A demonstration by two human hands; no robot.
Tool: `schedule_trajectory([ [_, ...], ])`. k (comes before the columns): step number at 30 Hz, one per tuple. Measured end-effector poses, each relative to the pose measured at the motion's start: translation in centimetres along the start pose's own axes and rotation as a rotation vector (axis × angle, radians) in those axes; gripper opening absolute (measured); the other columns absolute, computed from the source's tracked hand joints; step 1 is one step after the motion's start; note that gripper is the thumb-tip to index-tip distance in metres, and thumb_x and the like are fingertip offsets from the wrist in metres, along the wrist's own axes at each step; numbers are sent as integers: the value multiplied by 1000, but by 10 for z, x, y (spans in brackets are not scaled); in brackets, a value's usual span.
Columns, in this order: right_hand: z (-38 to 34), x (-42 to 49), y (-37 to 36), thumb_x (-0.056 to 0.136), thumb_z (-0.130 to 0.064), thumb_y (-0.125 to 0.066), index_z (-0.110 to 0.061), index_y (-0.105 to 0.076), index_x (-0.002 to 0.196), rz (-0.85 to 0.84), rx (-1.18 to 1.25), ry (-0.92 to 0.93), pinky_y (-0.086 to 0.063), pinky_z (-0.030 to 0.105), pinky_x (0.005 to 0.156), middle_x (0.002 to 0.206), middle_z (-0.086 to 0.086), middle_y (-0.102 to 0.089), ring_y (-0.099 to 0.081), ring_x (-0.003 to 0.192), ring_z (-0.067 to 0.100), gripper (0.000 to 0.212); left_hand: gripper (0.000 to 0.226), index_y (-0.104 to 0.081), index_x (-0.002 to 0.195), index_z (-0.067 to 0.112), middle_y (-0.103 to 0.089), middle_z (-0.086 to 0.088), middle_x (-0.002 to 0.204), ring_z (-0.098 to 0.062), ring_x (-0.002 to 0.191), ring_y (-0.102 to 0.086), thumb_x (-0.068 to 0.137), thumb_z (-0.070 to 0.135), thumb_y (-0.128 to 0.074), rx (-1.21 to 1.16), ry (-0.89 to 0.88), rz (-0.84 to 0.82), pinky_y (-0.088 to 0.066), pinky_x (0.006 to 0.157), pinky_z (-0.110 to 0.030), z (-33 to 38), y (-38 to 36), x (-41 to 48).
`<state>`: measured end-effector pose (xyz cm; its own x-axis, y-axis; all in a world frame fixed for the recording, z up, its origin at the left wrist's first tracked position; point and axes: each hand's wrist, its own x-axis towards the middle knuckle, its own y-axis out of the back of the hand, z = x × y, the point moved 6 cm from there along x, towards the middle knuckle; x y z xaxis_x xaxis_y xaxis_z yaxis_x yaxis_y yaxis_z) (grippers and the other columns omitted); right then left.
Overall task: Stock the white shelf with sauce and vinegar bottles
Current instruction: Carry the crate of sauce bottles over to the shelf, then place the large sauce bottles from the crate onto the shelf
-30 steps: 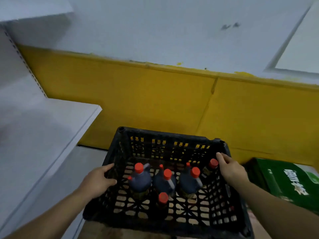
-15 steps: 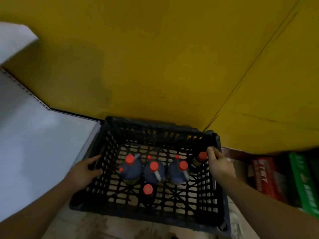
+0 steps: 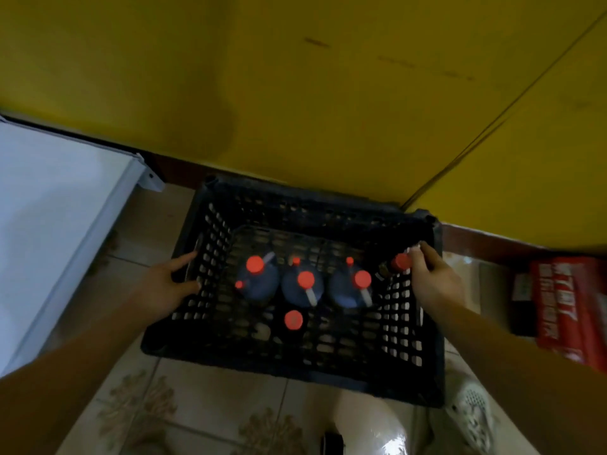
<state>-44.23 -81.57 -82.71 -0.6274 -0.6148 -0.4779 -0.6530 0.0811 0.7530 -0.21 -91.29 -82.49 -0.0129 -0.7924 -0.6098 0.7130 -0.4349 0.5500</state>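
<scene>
Crate [image 3: 295, 366] is gripped at its sides by left hand [image 3: 164, 287] and right hand [image 3: 433, 284]; bottles [image 3: 305, 284] not yet moved, nothing seen on the shelf [image 3: 49, 208].

Black crate [image 3: 249, 356], red-capped dark bottles [image 3: 297, 289], yellow wall [image 3: 295, 93].

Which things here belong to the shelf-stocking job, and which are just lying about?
Job: black crate, red-capped bottles, white shelf, left hand and right hand gripping the crate's sides.
Lying about: red packs, white shoe.
</scene>
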Motion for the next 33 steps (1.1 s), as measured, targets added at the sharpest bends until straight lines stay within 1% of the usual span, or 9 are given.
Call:
schedule_trajectory([
  [3,-3,3,-2,93,-67,-32,-37,-28,151,-81,-45,-13,-41,40,97,146,13,-47,-48,126,38,65,68,-38,145,20,-52,-11,136,-28,115,-55,85,12,-69,39,27,-69,-43,99,-34,3,-1,3],
  [6,-15,4,0,87,-73,-37,-35,-15,154,-112,-161,-39,-36,45,105,152,21,-30,-35,135,41,80,83,-25,150,21,-33,-21,148,-35,134,-34,83,33,-71,368,-81,2,-33,107,-41,13,3,-3],
  [9,-64,-17,-3,88,-62,-50,-24,-26,152,45,-267,304,-28,46,113,153,16,-27,-26,141,35,78,88,-33,147,12,-34,-21,144,-37,132,-35,72,26,-78,447,-349,127,-31,107,-40,31,-9,-16],
  [12,-127,-56,-56,93,-46,-57,-20,-30,151,-237,-296,705,-28,36,112,152,10,-34,-30,140,29,69,92,-36,143,18,-51,-4,135,-24,125,-49,63,19,-82,168,-311,-136,-39,105,-35,18,-49,-16],
  [14,-156,-73,-94,94,-39,-57,-24,-23,153,-471,-435,803,-31,37,112,155,6,-29,-29,141,28,70,90,-35,143,19,-56,1,128,-20,119,-53,66,10,-81,29,-222,-214,-42,100,-32,12,-67,-15],
  [17,-176,-73,-141,92,-32,-62,-25,-21,153,-673,-646,840,-39,39,106,155,5,-29,-36,135,30,74,62,-47,135,12,-57,0,115,-20,116,-54,79,1,-72,-82,-130,-180,-40,93,-25,5,-84,-3],
  [21,-183,-65,-179,90,-33,-65,-16,-53,129,-639,-867,929,-43,33,85,128,9,-56,-55,110,29,44,37,-57,127,5,-62,-11,120,-25,117,-55,91,8,-61,-108,-66,-94,-37,88,-19,-6,-88,17],
  [29,-175,-93,-184,97,-35,-54,-13,-54,108,-731,-737,826,-37,33,74,110,11,-58,-52,94,27,25,64,-33,144,4,-49,-14,139,-27,126,-48,86,-11,-57,-161,23,-228,-37,88,-18,-12,-76,-4],
  [33,-207,-131,-137,100,-32,-50,-15,-46,87,-670,-465,819,-32,33,64,77,-1,-44,-46,78,22,22,83,-20,151,16,-45,-8,143,-27,128,-47,84,-3,-65,-155,-33,-219,-41,102,-32,-7,-38,-23],
])
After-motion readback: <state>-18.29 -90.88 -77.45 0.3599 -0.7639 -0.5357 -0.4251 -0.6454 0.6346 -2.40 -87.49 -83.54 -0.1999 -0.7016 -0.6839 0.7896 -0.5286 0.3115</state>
